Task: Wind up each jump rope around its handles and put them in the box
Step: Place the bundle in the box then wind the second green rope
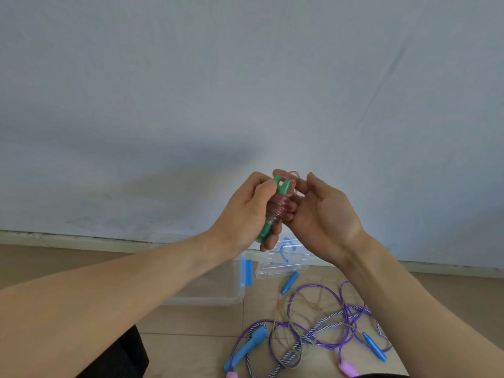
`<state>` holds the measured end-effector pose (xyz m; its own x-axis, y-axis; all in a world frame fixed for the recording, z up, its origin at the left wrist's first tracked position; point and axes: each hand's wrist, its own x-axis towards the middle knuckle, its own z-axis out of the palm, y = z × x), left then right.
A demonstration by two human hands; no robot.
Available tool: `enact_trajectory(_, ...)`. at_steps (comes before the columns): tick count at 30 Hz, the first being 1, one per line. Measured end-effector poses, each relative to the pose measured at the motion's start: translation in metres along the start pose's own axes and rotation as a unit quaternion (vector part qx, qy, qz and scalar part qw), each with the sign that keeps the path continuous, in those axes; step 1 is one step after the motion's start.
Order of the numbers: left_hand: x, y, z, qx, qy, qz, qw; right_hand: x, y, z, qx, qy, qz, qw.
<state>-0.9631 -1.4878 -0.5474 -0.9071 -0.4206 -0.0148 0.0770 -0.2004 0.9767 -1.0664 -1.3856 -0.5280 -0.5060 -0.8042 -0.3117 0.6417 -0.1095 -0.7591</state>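
- The left hand is curling closed around a pair of smooth green plastic handles, thumb lying along their upper end, fingers wrapping behind.
- A translucent pink rope, glossy and tube-like, is sitting in tight coils around the middle of those handles; the handles are standing nearly upright, tilting slightly toward one o'clock, with flared green tips showing above the coils.
- The right hand is hovering just at three o'clock of the bundle, palm facing the camera, fingers half bent; its fingertips are touching the coils and a small loop of pink rope at the top, though how firmly it is pinching cannot be told.
- Below the hands, at six o'clock, a clear plastic box with rounded corners and a blue side latch is sitting on the beige tiled floor, open at the top.
- Just at three o'clock of the box, its clear lid with a blue handle is lying flat by the wall.
- Toward five o'clock, a tangle of ropes is sprawling on the tiles: shiny purple cord, a purple-and-white braided cord and a thin pale glittery one, all overlapping.
- Tapering blue handles and rounded pink handles are lying among the loops.
- A pale, matte wall is filling the upper frame.
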Motion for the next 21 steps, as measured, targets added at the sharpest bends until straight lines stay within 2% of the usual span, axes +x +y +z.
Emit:
enact_trajectory(4, -0.002, 0.000, -0.002, 0.035, -0.010, -0.014, 0.999, -0.002, 0.001, -0.004, -0.114, -0.011, -0.009, 0.993)
enact_trajectory(11, 0.004, 0.002, -0.013, 0.126, -0.076, -0.042, 0.988, -0.007, 0.001, -0.023, -0.168, 0.036, -0.065, 0.983)
enact_trajectory(14, 0.002, 0.001, -0.013, 0.111, -0.082, -0.054, 0.989, -0.009, 0.000, -0.026, -0.185, 0.048, -0.085, 0.978)
enact_trajectory(21, 0.001, 0.002, -0.009, 0.033, -0.079, -0.051, 0.995, -0.008, -0.001, -0.027, -0.186, 0.016, -0.109, 0.976)
